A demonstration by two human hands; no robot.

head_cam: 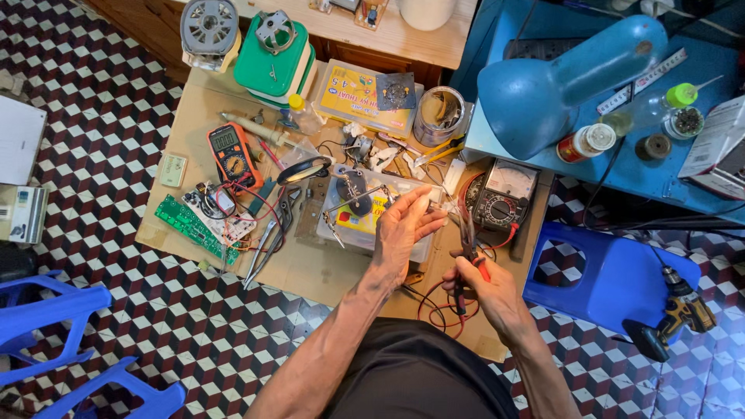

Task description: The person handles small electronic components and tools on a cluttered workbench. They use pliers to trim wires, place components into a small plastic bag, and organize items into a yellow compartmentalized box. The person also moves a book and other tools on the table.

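My left hand [403, 229] is raised over a clear plastic box [341, 233] with a yellow insert. Its thumb and fingertips pinch a small part that is too small to make out. My right hand [489, 295] is just to the right and lower, closed around red-and-black-handled pliers [469, 252]. The pliers' jaws point up toward the left fingertips. Red and black wires [434, 306] loop beneath both hands. An analog meter [504, 194] lies just beyond the pliers.
The low wooden board [310, 271] carries an orange multimeter [231, 151], a green circuit board [190, 223], a magnifier [303, 171], loose metal pliers [268, 248], a yellow box [361, 97] and a tin [441, 116]. A blue lamp [559, 81], blue stool [613, 275] and drill [679, 310] are on the right.
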